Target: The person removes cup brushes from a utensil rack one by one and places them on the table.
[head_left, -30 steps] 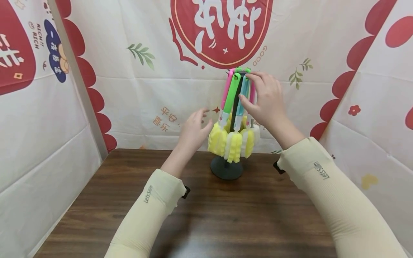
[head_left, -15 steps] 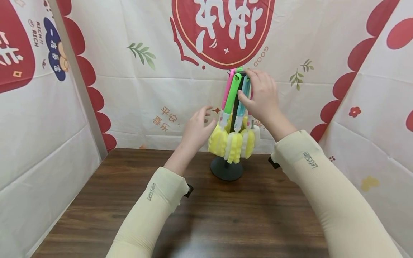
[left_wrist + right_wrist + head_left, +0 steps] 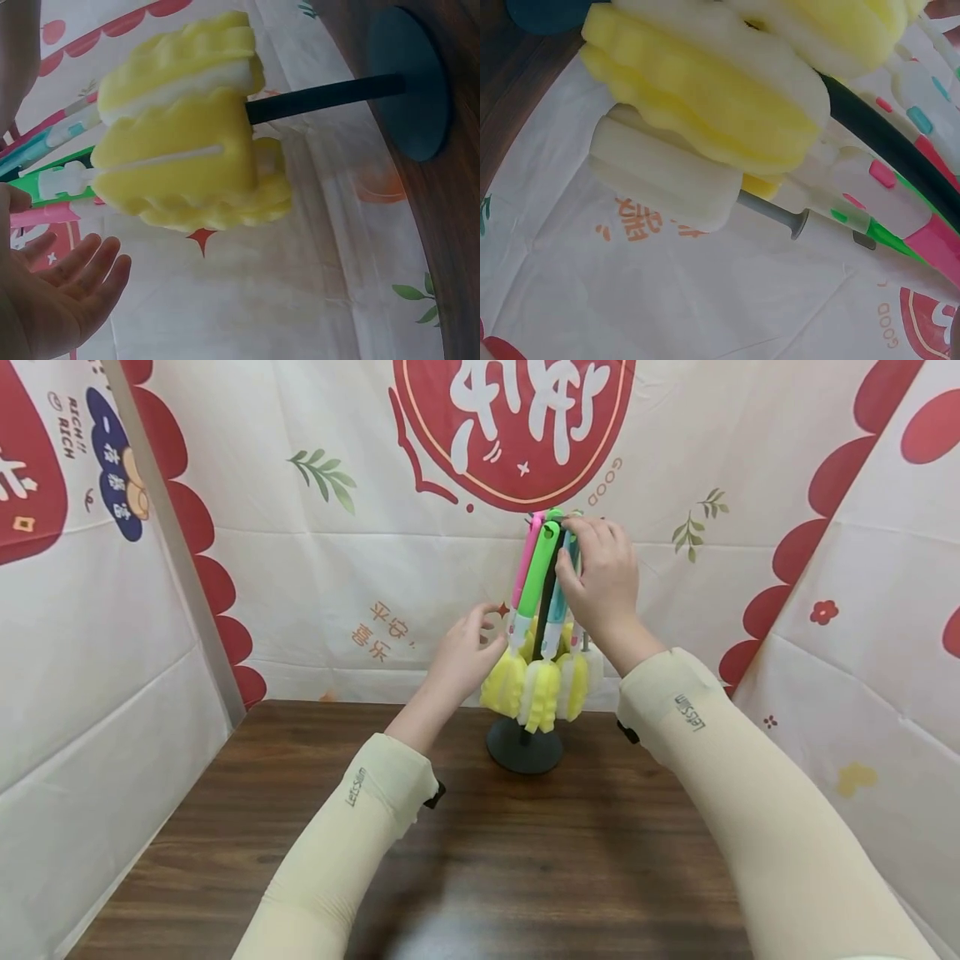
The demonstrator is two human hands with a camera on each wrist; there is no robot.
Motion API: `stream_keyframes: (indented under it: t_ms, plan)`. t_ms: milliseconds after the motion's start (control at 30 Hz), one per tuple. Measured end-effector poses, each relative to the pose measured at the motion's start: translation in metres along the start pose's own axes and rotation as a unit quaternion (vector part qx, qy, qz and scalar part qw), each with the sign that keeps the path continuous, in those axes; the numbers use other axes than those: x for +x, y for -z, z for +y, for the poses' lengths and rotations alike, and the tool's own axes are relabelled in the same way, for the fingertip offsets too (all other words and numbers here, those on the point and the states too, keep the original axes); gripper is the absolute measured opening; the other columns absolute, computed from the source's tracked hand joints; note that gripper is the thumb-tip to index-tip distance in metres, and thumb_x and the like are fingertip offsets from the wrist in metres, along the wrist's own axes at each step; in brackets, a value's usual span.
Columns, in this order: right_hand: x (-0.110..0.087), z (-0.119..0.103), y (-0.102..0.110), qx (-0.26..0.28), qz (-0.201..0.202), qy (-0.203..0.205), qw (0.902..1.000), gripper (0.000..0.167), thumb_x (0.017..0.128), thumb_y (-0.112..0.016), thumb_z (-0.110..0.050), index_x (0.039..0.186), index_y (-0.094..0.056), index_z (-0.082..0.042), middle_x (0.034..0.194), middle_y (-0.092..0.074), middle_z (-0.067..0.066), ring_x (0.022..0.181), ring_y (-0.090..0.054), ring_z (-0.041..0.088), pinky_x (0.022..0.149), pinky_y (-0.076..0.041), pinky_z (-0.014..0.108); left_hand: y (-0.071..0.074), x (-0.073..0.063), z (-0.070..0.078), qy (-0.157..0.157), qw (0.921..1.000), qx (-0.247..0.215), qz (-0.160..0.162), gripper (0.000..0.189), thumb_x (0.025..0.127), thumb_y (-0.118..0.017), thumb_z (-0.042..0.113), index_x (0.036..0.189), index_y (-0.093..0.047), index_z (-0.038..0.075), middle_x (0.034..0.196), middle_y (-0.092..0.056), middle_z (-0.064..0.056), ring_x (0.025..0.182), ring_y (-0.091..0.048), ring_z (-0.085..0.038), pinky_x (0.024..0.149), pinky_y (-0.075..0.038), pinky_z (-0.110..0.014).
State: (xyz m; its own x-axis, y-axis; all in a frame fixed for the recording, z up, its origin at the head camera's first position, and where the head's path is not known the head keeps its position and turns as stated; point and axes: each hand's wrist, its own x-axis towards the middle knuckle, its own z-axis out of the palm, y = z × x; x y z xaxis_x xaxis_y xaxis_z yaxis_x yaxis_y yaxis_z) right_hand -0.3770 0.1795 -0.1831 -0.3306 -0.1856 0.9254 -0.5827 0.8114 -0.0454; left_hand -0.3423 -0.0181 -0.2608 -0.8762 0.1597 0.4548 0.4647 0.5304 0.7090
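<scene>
Several sponge bottle brushes hang heads-down around a black stand (image 3: 525,753). Their handles are green (image 3: 537,572), pink (image 3: 527,560) and blue (image 3: 557,606), above yellow-and-white sponge heads (image 3: 543,693). My right hand (image 3: 606,581) is at the top of the blue handle, thumb overlapping it and fingers bent over the upper end; I cannot tell whether it grips. Loosely bent, the fingers of my left hand (image 3: 468,652) hold nothing, just left of the yellow sponges. The left wrist view shows that hand (image 3: 60,300) below the green brush.
The stand is near the back of a brown wooden table (image 3: 480,860). Behind it hangs a white printed cloth (image 3: 300,585), with more cloth at both sides. A white sponge head (image 3: 664,172) with a grey stem appears in the right wrist view.
My right hand has moved left, its fingers and thumb closer around the blue handle's top. My left hand has shifted slightly right toward the sponges. The brushes still hang on the stand.
</scene>
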Motion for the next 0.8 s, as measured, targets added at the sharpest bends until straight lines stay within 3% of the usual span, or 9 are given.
stream_keyframes:
  t_ms: [200,400,800]
  plan:
    - [0.000,0.000,-0.003,-0.010,0.039,0.005,0.9992,0.031,0.094,-0.049,-0.017,0.116,-0.066,-0.003,0.115,-0.066,0.014,0.112,-0.055,0.033,0.100,-0.040,0.044,-0.006,0.006,-0.007,0.014,0.9998,-0.010,-0.012,0.048,0.097,-0.052,0.030,0.143,-0.044,0.020,0.128,-0.057,-0.005,0.107,-0.058,-0.021,0.085,-0.049,-0.038]
    - [0.002,-0.002,-0.006,-0.026,0.064,0.032,0.9971,0.031,0.094,-0.043,-0.011,0.112,-0.066,0.000,0.107,-0.068,0.015,0.104,-0.056,0.036,0.094,-0.044,0.044,-0.010,0.009,-0.012,0.018,0.9993,-0.033,-0.004,0.044,0.097,-0.050,0.025,0.140,-0.048,0.020,0.127,-0.057,-0.005,0.105,-0.058,-0.020,0.083,-0.050,-0.038]
    - [0.001,-0.006,-0.008,-0.031,0.062,-0.016,0.9975,0.030,0.098,-0.045,-0.017,0.112,-0.068,-0.003,0.110,-0.068,0.011,0.107,-0.057,0.031,0.095,-0.045,0.042,-0.017,0.012,-0.007,0.013,0.9994,-0.024,-0.022,0.045,0.097,-0.053,0.030,0.141,-0.047,0.020,0.126,-0.058,-0.003,0.104,-0.058,-0.018,0.082,-0.050,-0.035]
